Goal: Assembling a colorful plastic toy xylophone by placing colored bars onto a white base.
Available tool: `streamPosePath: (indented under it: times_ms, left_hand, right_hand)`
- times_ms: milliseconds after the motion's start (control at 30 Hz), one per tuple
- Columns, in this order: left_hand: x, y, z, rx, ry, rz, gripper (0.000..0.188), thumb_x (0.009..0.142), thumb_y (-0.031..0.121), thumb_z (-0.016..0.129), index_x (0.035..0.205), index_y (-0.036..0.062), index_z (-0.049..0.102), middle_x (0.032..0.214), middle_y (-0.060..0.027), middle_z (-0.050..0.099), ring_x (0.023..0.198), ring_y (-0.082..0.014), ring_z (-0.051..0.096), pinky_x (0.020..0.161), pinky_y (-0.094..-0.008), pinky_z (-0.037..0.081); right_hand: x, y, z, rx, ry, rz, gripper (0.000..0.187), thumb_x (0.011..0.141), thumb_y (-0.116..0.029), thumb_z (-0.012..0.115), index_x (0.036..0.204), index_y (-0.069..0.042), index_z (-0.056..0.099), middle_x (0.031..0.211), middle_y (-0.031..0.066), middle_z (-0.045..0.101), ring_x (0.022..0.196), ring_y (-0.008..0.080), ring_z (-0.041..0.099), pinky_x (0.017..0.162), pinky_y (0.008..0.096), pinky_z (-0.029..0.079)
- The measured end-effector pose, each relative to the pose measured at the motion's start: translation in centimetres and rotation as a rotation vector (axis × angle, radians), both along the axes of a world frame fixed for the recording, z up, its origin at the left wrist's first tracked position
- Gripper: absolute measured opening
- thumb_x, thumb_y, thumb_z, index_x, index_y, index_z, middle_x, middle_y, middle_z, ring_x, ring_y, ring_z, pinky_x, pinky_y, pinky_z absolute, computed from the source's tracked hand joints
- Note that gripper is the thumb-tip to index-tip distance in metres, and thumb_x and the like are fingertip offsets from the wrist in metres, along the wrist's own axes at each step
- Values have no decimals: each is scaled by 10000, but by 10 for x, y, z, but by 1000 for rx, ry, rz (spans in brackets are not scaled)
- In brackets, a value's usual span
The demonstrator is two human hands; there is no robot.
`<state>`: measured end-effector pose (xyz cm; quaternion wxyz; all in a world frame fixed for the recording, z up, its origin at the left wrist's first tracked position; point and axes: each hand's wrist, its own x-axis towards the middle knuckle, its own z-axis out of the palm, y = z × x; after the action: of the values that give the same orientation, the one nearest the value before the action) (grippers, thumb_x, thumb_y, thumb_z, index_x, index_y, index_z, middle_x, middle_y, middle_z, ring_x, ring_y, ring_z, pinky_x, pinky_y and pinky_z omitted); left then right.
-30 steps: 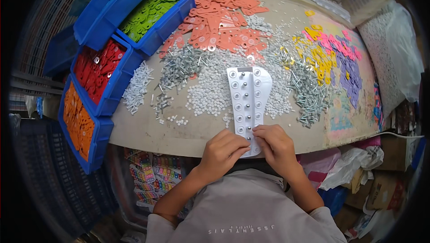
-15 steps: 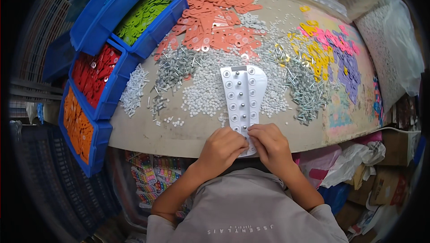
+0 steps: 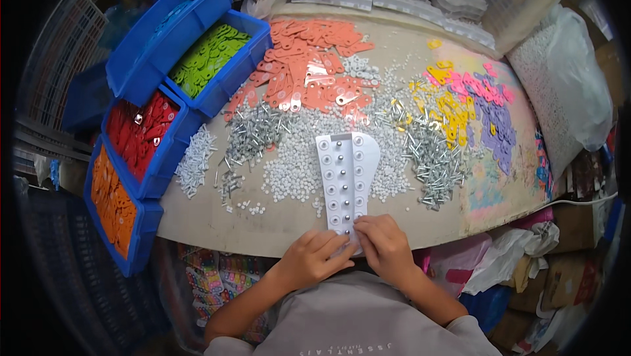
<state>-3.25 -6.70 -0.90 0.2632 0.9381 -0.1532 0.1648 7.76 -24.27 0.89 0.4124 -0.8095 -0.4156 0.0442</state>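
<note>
A white moulded holder (image 3: 370, 157) lies at the near middle of the worktable (image 3: 217, 231), its long axis running from near to far and its near end between the two hands. Round sockets line its left and right sides, and a row of metal studs (image 3: 342, 172) runs along the groove between them. The left hand (image 3: 314, 259) is at the near left of the holder, thumb and fingers narrow; I cannot tell whether they pinch anything. The right hand (image 3: 386, 245) touches the near right side, its fingertips drawn close together, and whatever may be between them is hidden.

Small white discs (image 3: 292, 171) are spread around the holder's far end and both sides. Silvery metal pins lie in a left heap (image 3: 253, 134) and a right heap (image 3: 434, 169). Farther off are flat coral tags (image 3: 282, 83); to the far right, yellow tags (image 3: 453, 116), pink tags (image 3: 478, 88) and purple tags (image 3: 497, 138). White pegs (image 3: 195, 162) lie at the left, beside blue bins (image 3: 152, 190) holding green tags (image 3: 209, 60), red tags (image 3: 141, 134) and orange tags (image 3: 112, 203)
</note>
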Motion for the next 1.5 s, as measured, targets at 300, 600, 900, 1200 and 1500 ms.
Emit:
streamPosePath:
  times_ms: [300,600,900,1200,1500]
  left_hand:
    - [-18,-2,-35,24,-167,53,336,830,213,742,1152,118,726,1168,-19,671,1039,-174,602,857,-317,448]
    - [151,71,24,-172,-133,287,122,844,98,742,933,21,710,882,-122,694,851,-285,648,815,-374,476]
    - [302,120,-22,-236,-35,382,143,854,159,694,937,44,711,923,-113,692,908,-306,653,812,-426,515]
    - [301,101,-5,-19,432,400,206,792,235,751,840,54,665,899,-125,647,927,-287,640,800,-425,516]
    - [276,113,-36,-15,141,367,261,753,275,812,824,80,653,904,-80,639,966,-294,613,875,-438,453]
  right_hand:
    - [15,1,9,24,77,-1,200,816,27,712,1003,-24,667,921,117,696,808,310,670,678,381,540]
    - [219,73,-2,-76,-264,-222,83,882,-79,682,920,-23,635,837,145,664,831,300,621,754,393,499]
    - [267,107,-35,-115,-218,-296,194,857,-125,719,918,-4,580,788,155,664,746,316,643,682,413,511]
    - [284,95,-38,-130,125,-216,215,844,-113,732,900,17,570,777,171,669,703,302,658,658,396,517]
    - [282,98,-33,-200,62,-143,209,826,-130,759,868,17,617,803,163,676,753,310,651,699,403,518]
